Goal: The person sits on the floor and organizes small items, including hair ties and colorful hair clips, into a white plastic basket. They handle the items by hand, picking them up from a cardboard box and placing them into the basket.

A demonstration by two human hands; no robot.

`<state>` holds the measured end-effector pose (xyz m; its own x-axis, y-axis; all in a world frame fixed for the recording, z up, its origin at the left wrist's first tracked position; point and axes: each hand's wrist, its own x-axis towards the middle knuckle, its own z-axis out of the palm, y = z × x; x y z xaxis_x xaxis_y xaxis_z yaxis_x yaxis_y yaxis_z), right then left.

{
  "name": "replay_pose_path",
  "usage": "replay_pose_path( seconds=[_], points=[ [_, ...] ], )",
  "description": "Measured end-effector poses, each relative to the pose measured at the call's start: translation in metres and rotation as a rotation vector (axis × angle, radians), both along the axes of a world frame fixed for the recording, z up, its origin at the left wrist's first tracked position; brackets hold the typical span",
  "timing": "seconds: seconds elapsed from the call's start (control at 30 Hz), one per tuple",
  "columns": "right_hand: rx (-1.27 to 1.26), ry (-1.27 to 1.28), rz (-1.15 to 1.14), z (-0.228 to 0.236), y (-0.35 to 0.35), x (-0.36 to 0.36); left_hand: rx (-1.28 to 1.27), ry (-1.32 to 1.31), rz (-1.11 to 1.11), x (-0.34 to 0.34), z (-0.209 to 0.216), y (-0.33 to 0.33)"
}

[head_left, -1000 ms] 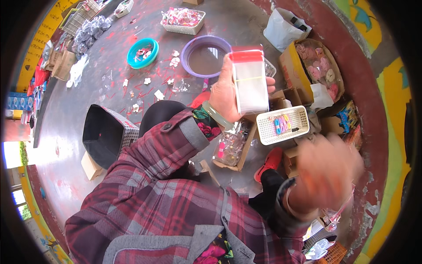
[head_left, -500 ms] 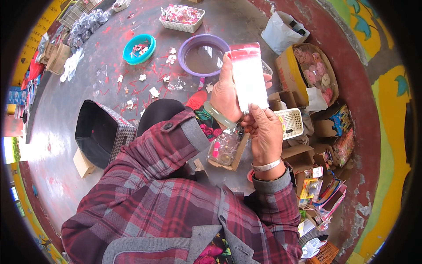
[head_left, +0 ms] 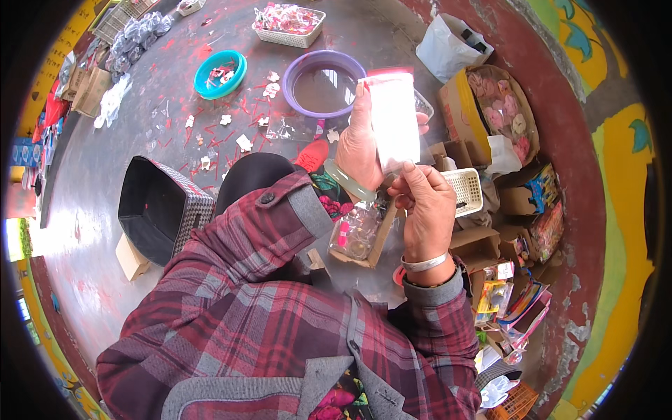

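Note:
A flat plastic packet [head_left: 394, 119], white from glare and with a red strip along its top, is held up in front of me. My left hand [head_left: 358, 143] grips it from the left and behind, with the thumb along its left edge and fingertips showing past its right side. At the packet's lower edge, the thumb and forefinger of my right hand [head_left: 424, 203] pinch its clear bottom. Glare hides what the packet contains. Below my hands stands an open cardboard box [head_left: 381, 238] with clear plastic packs and a pink item in it.
On the floor ahead are a purple basin [head_left: 288, 89], a teal bowl [head_left: 241, 75] and a white basket [head_left: 297, 40] of red-and-white packets. White and red scraps lie scattered nearby. A black bin [head_left: 150, 210] stands left. Cartons [head_left: 458, 115] and a cream basket [head_left: 473, 199] line the right.
The packet has shifted slightly left, with its glare now covering more of its face. My right hand has moved a little, still pinching the lower edge.

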<state>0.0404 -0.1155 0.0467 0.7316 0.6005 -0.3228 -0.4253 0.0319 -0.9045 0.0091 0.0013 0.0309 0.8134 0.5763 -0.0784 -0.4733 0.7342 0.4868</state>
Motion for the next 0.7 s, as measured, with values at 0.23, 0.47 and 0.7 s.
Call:
replay_pose_path(
  seconds=[0.23, 0.47, 0.7],
  points=[
    [0.158, 0.097, 0.047, 0.0038, -0.0007, 0.0002, 0.001, 0.018, -0.058, -0.0034, -0.0002, 0.0003],
    [0.145, 0.094, 0.101, 0.0046, -0.0011, 0.0018, -0.036, 0.024, -0.077, -0.004, -0.0019, 0.0017],
    [0.14, 0.124, 0.146, 0.0027, 0.0006, 0.0039, -0.059, 0.016, -0.049, -0.0051, -0.0026, 0.0062]
  ],
)
